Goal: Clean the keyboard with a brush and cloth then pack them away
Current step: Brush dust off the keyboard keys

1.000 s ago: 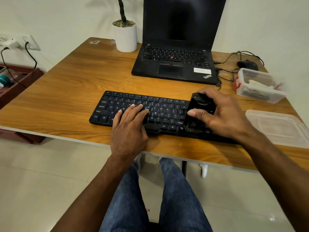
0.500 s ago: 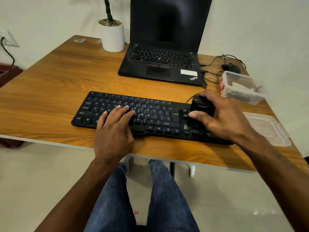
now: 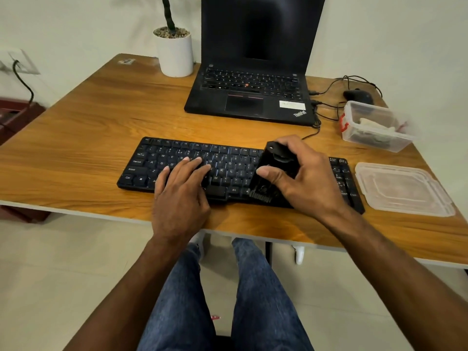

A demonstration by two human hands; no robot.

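A black keyboard point(image 3: 228, 158) lies across the wooden desk point(image 3: 88, 138) near its front edge. My right hand point(image 3: 301, 178) grips a black brush point(image 3: 268, 173) by its block-shaped body, with the bristles down on the keys right of the middle. My left hand point(image 3: 182, 188) rests flat on the left half of the keyboard, fingers spread over the keys. A clear plastic box point(image 3: 374, 127) at the right holds a crumpled pale cloth point(image 3: 374, 124). Its clear lid point(image 3: 402, 188) lies flat on the desk to the right of the keyboard.
A black laptop point(image 3: 253, 97) stands open behind the keyboard. A white plant pot point(image 3: 174, 54) sits at the back left. A black mouse point(image 3: 358, 95) and loose cables point(image 3: 326, 102) lie at the back right. My legs are under the desk's front edge.
My right hand and the brush have shifted a little leftward and toward the front row of keys. My left hand stays on the keyboard. The camera view has panned slightly.
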